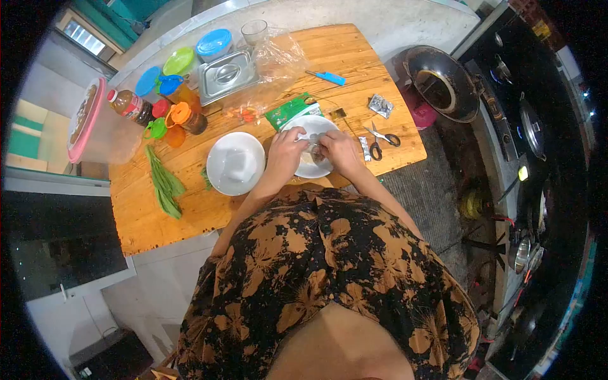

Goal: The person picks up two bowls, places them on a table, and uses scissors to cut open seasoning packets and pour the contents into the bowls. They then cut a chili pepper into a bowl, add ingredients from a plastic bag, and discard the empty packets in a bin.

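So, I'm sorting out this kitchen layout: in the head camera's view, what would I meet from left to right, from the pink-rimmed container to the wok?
Pink-rimmed plastic container, leafy greens, leftmost white bowl, left hand, right hand, scissors, wok.

Wooden table. Both hands over a white bowl, left hand and right hand pinching a small packet between them. Second white bowl just left. Green packet beyond the bowl in use. Right: scissors, silver packet. Far: blue lighter, lidded metal container. Far left: sauce bottles. Near left: leafy greens.
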Available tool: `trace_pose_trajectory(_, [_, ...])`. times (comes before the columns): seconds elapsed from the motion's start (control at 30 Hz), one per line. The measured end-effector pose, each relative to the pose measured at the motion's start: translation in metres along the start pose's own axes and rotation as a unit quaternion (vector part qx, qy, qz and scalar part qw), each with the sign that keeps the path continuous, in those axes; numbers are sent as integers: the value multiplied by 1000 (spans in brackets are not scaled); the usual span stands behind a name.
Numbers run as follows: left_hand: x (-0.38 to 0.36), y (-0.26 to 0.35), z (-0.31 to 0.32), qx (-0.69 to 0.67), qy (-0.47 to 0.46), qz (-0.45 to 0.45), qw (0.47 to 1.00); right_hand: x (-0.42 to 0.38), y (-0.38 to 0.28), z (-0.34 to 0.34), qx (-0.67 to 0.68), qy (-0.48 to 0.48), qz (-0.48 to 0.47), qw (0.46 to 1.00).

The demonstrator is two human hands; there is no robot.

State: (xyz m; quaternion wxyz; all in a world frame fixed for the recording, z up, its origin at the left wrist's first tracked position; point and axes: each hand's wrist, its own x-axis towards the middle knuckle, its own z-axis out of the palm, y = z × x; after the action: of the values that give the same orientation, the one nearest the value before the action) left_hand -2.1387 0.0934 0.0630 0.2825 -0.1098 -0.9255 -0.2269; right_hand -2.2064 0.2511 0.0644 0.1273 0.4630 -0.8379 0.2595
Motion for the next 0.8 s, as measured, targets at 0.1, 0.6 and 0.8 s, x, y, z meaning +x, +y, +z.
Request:
trace_pose_trajectory(0.1, [-3,-1,-2,-8,-10,-11,1000,-2,1,1,0,3,-19,1000])
trace_pose_trajectory(0.6, [2,7,-10,-10,-20,-29,999,-10,-3,-11,12,33,-25,999])
trace_pose_trajectory(0.8, [-2,2,-3,-117,12,-122,985,-35,47,-16,31,120,223,967])
